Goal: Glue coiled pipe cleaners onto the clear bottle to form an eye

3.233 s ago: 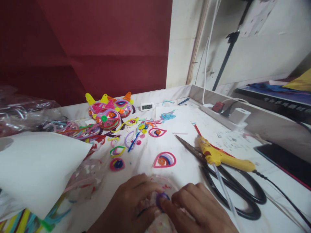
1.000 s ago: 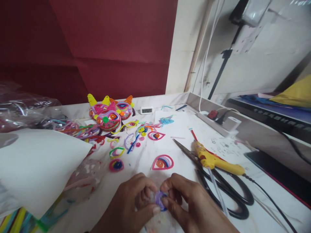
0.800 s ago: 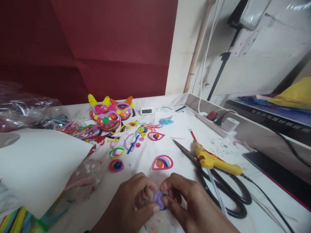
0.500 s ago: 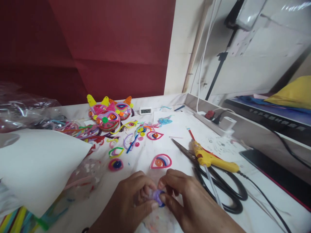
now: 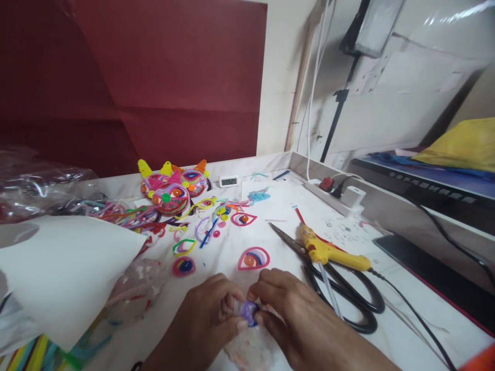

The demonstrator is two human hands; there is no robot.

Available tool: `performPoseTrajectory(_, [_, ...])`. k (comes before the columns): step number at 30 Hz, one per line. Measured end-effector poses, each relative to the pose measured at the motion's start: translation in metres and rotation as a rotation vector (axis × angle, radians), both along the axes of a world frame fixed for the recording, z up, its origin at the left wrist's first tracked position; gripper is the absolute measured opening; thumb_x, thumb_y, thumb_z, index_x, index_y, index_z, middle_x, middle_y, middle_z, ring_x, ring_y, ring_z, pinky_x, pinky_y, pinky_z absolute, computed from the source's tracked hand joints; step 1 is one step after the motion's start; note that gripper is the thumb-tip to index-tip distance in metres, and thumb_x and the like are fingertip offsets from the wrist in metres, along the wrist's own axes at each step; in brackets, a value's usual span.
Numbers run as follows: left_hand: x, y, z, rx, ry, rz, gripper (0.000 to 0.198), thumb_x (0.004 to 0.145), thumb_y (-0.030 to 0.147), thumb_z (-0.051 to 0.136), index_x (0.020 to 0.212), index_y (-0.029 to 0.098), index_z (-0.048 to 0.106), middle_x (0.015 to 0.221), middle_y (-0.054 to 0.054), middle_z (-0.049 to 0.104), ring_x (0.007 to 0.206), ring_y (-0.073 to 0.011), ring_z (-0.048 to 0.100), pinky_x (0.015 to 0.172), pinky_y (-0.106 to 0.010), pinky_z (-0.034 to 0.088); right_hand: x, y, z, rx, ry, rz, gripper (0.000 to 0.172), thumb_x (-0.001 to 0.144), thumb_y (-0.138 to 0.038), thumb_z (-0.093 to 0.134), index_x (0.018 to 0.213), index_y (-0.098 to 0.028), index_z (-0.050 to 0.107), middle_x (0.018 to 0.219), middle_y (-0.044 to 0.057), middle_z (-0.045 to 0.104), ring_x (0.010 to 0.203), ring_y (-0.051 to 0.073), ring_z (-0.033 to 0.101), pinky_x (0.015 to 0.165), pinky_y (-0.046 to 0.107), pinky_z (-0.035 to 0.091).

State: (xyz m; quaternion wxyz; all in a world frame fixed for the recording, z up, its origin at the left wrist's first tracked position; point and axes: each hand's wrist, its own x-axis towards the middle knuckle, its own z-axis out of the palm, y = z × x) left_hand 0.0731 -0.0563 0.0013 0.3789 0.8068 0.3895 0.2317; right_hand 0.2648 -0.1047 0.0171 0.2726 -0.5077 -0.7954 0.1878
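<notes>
A small purple coil with a dark blue edge, apparently of pipe cleaner [image 5: 249,311], is pinched between my two hands near the table's front. The fingers and thumb of my left hand [image 5: 212,314] grip its left side. On its right side my right hand [image 5: 280,309] holds it with thumb and fingertips. Just beyond lies a pink-rimmed eye shape [image 5: 253,258] with an orange centre, and a similar eye piece [image 5: 243,219] is farther back. To their left are a pink and blue disc [image 5: 184,266] and a green and yellow eye outline [image 5: 184,247].
Large black-handled scissors [image 5: 336,286] and a yellow glue gun [image 5: 332,252] lie right of my hands. Finished colourful masks [image 5: 170,196] sit at the back. White paper [image 5: 73,268] covers the left side. A power strip [image 5: 336,198] and dark tablet-like slab [image 5: 433,283] are at right.
The view has tilted and shifted slightly. The purple coil has turned a little between my fingers, showing more of its purple face. An orange-red patch now shows at the lower right corner.
</notes>
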Motion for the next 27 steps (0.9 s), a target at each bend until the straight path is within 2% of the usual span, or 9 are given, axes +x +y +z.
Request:
performPoseTrajectory(3, [-0.001,0.001,-0.001,-0.006,-0.011,-0.008,0.014,0.069,0.013,0.059,0.079,0.022,0.063,0.074,0.005,0.056,0.071,-0.0136,0.053,0.066,-0.024,0.038,0.005,-0.002,-0.003,-0.021,0.049,-0.006,0.024,0.087,-0.008,0.044,0.092,-0.019,0.065,0.087,0.005,0.065,0.082,0.018,0.062,0.073,0.029,0.05])
performPoseTrajectory(8, [-0.004,0.002,-0.008,0.026,-0.035,-0.034,0.015,0.072,0.013,0.061,0.083,0.024,0.063,0.075,0.006,0.056,0.07,-0.0128,0.052,0.066,-0.023,0.038,0.005,-0.001,-0.002,-0.042,0.016,0.022,0.025,0.089,-0.01,0.042,0.088,-0.019,0.065,0.085,0.005,0.064,0.081,0.018,0.061,0.074,0.031,0.048])
performPoseTrajectory(14, [-0.006,0.0,-0.008,0.023,-0.036,-0.064,0.01,0.078,0.018,0.062,0.085,0.025,0.062,0.077,0.005,0.055,0.07,-0.0126,0.052,0.065,-0.023,0.038,0.004,0.002,-0.003,0.043,0.026,0.021,0.023,0.086,-0.007,0.047,0.081,-0.02,0.065,0.08,0.003,0.064,0.075,0.017,0.061,0.07,0.028,0.047])
performPoseTrajectory(18, [-0.005,-0.001,-0.005,0.016,-0.027,-0.068,0.014,0.078,0.017,0.061,0.089,0.026,0.063,0.079,0.005,0.057,0.074,-0.013,0.054,0.067,-0.023,0.04,0.01,-0.005,-0.004,0.078,0.058,0.025,0.021,0.089,-0.009,0.047,0.089,-0.021,0.064,0.082,0.002,0.065,0.077,0.016,0.061,0.072,0.028,0.047])
performPoseTrajectory(23, [-0.005,-0.001,-0.003,0.044,-0.004,-0.061,0.009,0.08,0.019,0.06,0.087,0.025,0.062,0.076,0.005,0.054,0.071,-0.0124,0.052,0.066,-0.023,0.039,0.01,-0.009,-0.011,0.196,-0.03,0.041,0.013,0.092,-0.015,0.051,0.092,-0.02,0.063,0.082,0.003,0.064,0.076,0.019,0.057,0.066,0.029,0.043])
performPoseTrajectory(27, [-0.006,0.0,-0.005,0.048,-0.02,-0.07,0.01,0.082,0.024,0.061,0.091,0.026,0.063,0.078,0.005,0.055,0.072,-0.0128,0.053,0.066,-0.023,0.04,0.007,-0.01,-0.02,0.357,-0.039,0.024,0.025,0.098,-0.024,0.041,0.089,-0.021,0.064,0.077,0.003,0.063,0.068,0.019,0.054,0.06,0.031,0.039])
